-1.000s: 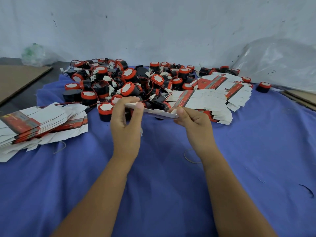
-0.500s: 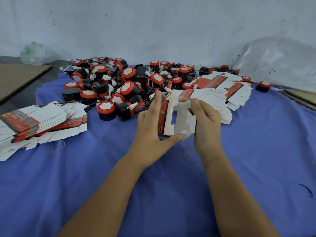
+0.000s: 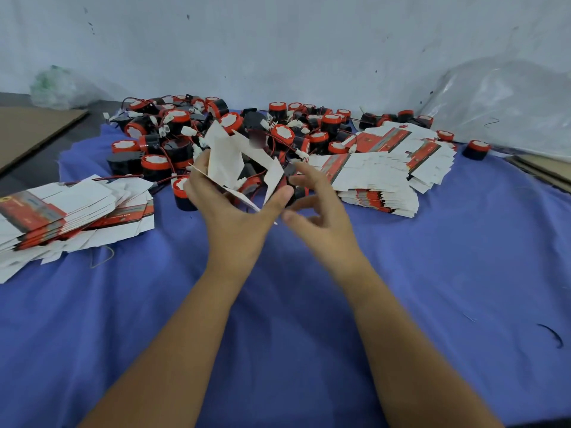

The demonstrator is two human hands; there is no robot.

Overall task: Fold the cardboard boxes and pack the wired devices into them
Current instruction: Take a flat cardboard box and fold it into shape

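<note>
Left hand [image 3: 230, 208] grips a half-opened white cardboard box w/ red print [image 3: 238, 162], thumb + fingers curled round its lower flaps; box tilts up and away above the palm. Right hand [image 3: 321, 211] is just right of the box, fingers loosely spread, holding nothing, apart from the card; blurred. Pile of black round wired devices w/ red-and-white tops [image 3: 216, 131] lies just beyond both hands. Flat box stacks sit well left [image 3: 71, 211] and right [image 3: 380, 177] of the hands, on blue cloth [image 3: 432, 273].

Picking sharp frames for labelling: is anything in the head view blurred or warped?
Head view: the right hand and the box in the left hand are motion-smeared; the device pile stays fairly sharp; wide-angle bending curves the blue cloth; soft, even light.
</note>
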